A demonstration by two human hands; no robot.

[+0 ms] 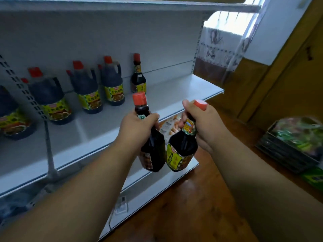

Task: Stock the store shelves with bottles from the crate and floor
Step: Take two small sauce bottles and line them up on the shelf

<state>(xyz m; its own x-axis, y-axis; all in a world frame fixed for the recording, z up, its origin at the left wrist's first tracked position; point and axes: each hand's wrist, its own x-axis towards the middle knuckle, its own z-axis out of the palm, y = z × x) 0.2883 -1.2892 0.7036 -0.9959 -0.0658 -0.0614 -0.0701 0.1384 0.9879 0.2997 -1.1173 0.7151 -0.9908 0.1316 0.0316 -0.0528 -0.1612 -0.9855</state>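
Head view: two bare forearms reaching in from the near edge toward a white shelf [174, 95]. Left hand [138, 127] clamped round the neck of a dark bottle [153, 151], red cap pointing up, body hanging below the fist and tilted a little. Right hand [204, 123] clamped round the neck of a second bottle [181, 151], red cap poking out above the thumb, yellow label facing the camera. Both bottles held in the air just in front of the shelf edge, lower bodies side by side and touching or nearly so; hard to tell which. On the shelf, toward the back panel, a row of four dark jugs [52, 98] with red caps, handles and yellow-green labels, running from far left toward the middle, plus a smaller capped top showing behind some of them. Just right of that row, one lone bottle [138, 74] of the same slim kind as the held ones, standing upright near the back. Right end of the shelf bare. Above, the underside of another shelf board [122, 7]. Below, between the hands, a glimpse of pale packaged goods [169, 124] on a lower level, blurred. At right, a wood floor [192, 198] and a dark crate [293, 145] with green contents, well apart from the hands. Far right, a patterned curtain [227, 46] by a bright window.
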